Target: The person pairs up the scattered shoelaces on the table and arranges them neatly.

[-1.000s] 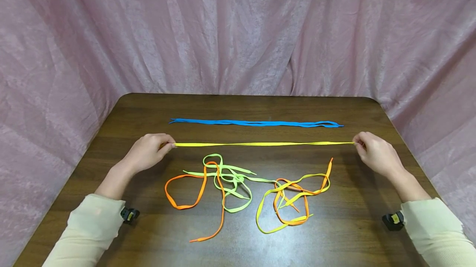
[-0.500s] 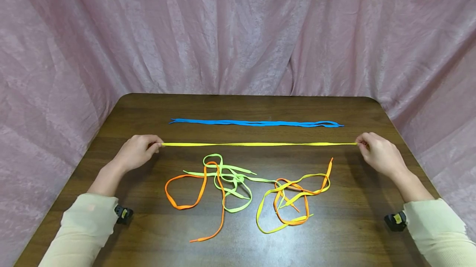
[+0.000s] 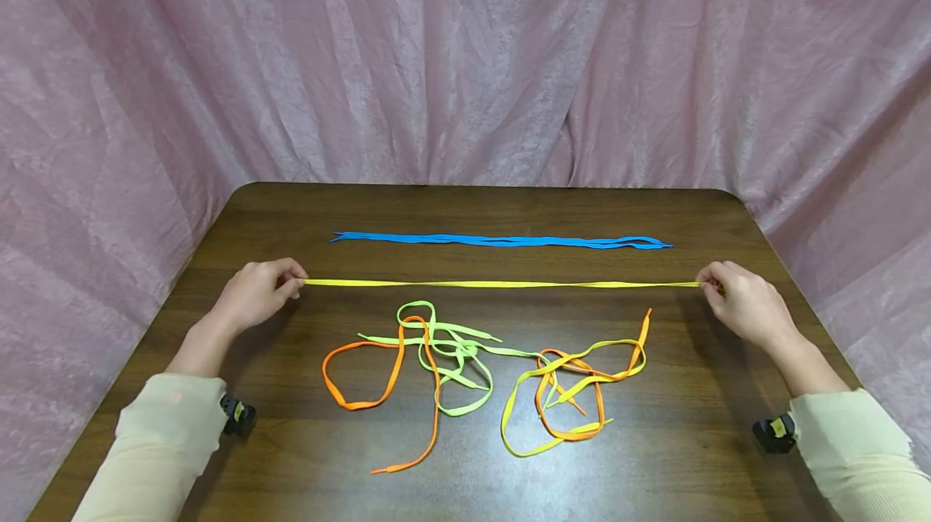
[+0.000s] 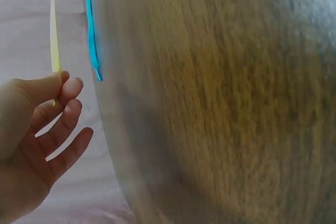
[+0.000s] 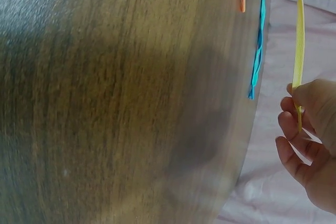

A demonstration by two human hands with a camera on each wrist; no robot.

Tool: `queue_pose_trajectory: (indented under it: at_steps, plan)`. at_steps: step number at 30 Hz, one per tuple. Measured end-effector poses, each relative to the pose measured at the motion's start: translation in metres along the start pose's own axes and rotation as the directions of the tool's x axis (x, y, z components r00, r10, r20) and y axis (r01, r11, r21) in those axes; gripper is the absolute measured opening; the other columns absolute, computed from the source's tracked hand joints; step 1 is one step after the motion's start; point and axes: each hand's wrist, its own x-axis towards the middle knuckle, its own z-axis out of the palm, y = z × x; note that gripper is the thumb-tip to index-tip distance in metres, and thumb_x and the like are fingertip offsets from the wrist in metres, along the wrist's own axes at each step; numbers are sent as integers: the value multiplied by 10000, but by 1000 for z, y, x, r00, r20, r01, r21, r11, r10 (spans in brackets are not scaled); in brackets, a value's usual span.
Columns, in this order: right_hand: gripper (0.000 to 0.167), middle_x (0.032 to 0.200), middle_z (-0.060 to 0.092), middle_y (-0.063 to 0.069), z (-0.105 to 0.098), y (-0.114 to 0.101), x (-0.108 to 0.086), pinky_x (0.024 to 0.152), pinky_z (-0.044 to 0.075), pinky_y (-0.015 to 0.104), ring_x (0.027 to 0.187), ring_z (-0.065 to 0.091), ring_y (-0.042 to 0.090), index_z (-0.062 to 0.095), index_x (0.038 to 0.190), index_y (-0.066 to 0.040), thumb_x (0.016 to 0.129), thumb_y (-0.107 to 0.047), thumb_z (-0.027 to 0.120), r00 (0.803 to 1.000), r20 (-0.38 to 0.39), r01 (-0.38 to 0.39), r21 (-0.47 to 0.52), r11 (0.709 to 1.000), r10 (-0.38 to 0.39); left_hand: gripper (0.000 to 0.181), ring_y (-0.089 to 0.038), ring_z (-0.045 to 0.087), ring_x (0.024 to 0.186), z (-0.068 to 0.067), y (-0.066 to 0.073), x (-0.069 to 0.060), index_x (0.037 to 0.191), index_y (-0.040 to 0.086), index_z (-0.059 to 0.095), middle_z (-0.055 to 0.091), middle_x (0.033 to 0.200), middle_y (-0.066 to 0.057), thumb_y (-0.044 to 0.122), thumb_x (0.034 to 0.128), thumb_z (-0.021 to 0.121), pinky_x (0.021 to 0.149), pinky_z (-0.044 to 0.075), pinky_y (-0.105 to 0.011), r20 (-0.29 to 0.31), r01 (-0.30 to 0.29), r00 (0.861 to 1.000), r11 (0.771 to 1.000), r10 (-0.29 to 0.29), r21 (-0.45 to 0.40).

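Observation:
A yellow lace [image 3: 502, 284] is stretched nearly straight from side to side between the two hands. At its left end, my left hand [image 3: 256, 294] pinches it between thumb and index finger; the left wrist view shows a short tip of the lace [image 4: 54, 51] below the pinch, the other fingers loosely bent. My right hand [image 3: 749, 304] pinches the other end, and in the right wrist view the tip of the lace [image 5: 299, 51] hangs past the thumb. Beyond the stretched lace, blue laces [image 3: 502, 242] lie side by side in a nearly straight line on the table.
Nearer on the wooden table [image 3: 291, 473] lie an orange lace [image 3: 435, 393] crossed with a light green lace [image 3: 483, 398]. To their right, another yellow lace [image 3: 509, 409] is tangled with an orange lace [image 3: 600, 405]. Pink curtains [image 3: 465, 61] hang behind the table.
My left hand has moved left, and the span of yellow lace between the hands has grown longer. My right hand has shifted slightly right. The laces on the table have not moved.

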Motion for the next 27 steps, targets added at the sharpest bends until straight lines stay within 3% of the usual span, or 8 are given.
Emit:
queue_pose_trajectory:
  at_steps: [12, 19, 27]
  plan:
    - [139, 740, 580, 32, 3, 2, 3, 477, 398, 382, 606, 546, 192, 596, 796, -98, 732, 15, 647, 1000, 16, 0, 8, 1000, 0, 57, -191, 620, 680, -5, -5, 10, 852, 140, 646, 661, 703, 47, 164, 868, 598, 553, 430, -382, -71, 49, 997, 997, -45, 57]
    - [124, 741, 582, 33, 8, 5, 9, 512, 417, 417, 630, 550, 201, 603, 794, -96, 745, 14, 632, 999, 48, -25, 15, 1000, 24, 85, -195, 587, 669, -4, -6, 19, 854, 136, 654, 647, 717, 26, 195, 870, 595, 532, 406, -358, -72, 88, 994, 994, -83, 71]
    - [109, 706, 550, 25, 20, 9, 15, 497, 374, 373, 599, 489, 187, 575, 781, -90, 749, 13, 585, 993, 103, -63, 19, 998, 61, 106, -218, 574, 670, 3, -8, 31, 841, 123, 663, 632, 730, -10, 185, 851, 578, 523, 398, -354, -69, 128, 990, 989, -123, 78]
